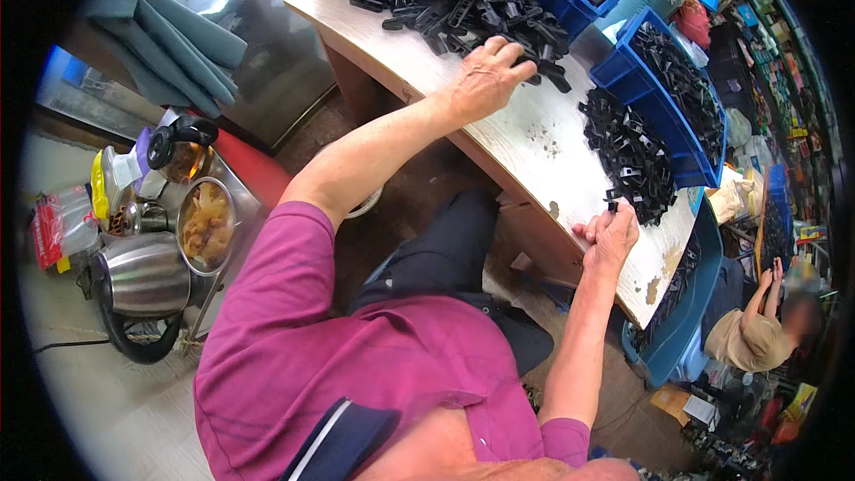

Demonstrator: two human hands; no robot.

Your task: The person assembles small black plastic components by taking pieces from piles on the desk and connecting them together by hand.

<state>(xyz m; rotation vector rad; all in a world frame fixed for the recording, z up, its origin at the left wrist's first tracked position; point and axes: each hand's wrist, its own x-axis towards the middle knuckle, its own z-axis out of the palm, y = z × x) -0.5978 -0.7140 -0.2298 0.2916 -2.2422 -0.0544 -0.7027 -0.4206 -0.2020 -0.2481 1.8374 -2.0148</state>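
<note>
My left hand (485, 76) reaches out over the pale wooden table (534, 138) and rests, fingers curled, on the near edge of a big heap of black plastic clips (463, 4). My right hand (610, 236) sits at the table's front edge, pinching a small black clip between its fingertips, right beside a second pile of black clips (632, 156). A magenta short-sleeved shirt covers my shoulders at the bottom of the view.
Blue bins (663, 102) with more black clips line the table's far and right sides, and another blue bin (690, 312) hangs below its right end. A steel kettle (142, 276), bowl of food (207, 227) and glass pot stand at left. Another person (761, 321) sits at lower right.
</note>
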